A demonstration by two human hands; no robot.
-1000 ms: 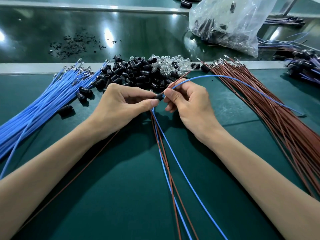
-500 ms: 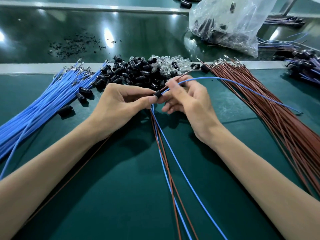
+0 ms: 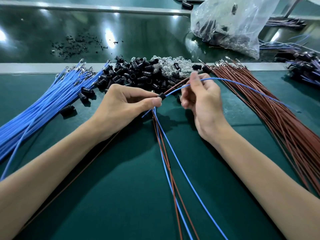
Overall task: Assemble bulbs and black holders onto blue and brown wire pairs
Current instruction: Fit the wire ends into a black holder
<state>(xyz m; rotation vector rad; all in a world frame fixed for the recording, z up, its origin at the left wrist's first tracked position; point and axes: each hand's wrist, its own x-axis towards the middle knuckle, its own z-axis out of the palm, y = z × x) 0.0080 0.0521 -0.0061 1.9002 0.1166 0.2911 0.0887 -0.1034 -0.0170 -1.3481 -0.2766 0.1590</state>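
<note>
the black holder (image 3: 161, 96) sits pinched between the thumb and forefinger tips of the left hand (image 3: 121, 108). a blue wire (image 3: 242, 85) and a brown wire (image 3: 174, 87) run out of the holder's far end. a second ago the right hand (image 3: 204, 104) had its fingertips pressed against the holder. now it has drawn back along the two wires, its forefinger raised and blurred and the other fingers loosely curled. whether it pinches the wires i cannot tell. this suggests the holder is seated on this pair, so a bulb probably comes next. below the left fingers hang more blue and brown leads (image 3: 164, 144). beyond both sets of fingertips lie the loose holders (image 3: 138, 75) and clear bulbs (image 3: 171, 64). outside the left hand is the blue bundle (image 3: 43, 108), and outside the right the brown bundle (image 3: 270, 108).
</note>
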